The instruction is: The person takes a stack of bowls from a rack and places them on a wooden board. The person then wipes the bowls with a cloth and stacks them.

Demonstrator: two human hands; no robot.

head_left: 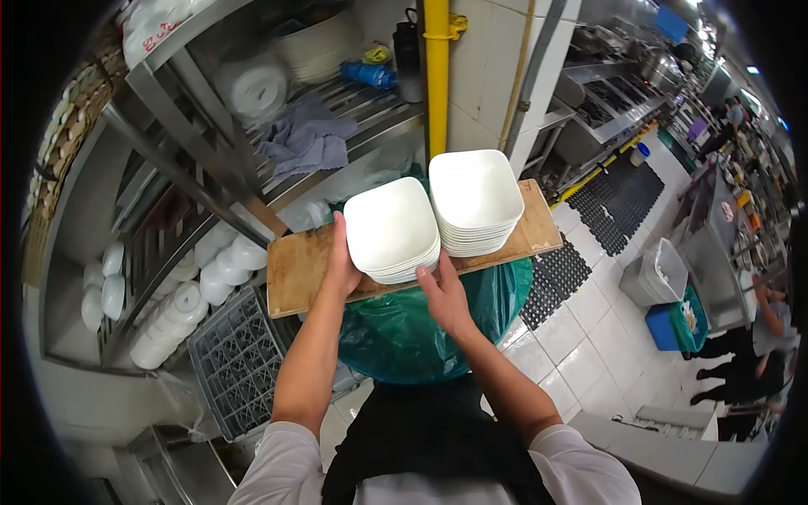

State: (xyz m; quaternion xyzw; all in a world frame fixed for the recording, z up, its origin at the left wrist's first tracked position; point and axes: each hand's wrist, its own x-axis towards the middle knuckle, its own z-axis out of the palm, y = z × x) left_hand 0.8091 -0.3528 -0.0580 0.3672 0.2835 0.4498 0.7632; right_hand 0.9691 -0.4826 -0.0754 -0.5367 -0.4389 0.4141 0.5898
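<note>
Two stacks of white square bowls stand side by side on a wooden board (295,261). My left hand (340,257) presses against the left side of the left stack (391,225). At that stack's front right corner, my right hand (443,295) holds it with thumb and fingers, so both hands grip it between them. The right stack (475,189) is just beside my right fingers and looks taller. Beneath the board is a round bin lined with a green plastic bag (404,328). The undersides of the bowls are hidden.
A metal rack at left holds a grey cloth (309,135), a blue bottle (369,75) and white dishes (172,324). Below is a grey glass crate (240,358). A yellow pipe (437,84) rises behind the board. Black mats (619,202) and people (757,337) are at right.
</note>
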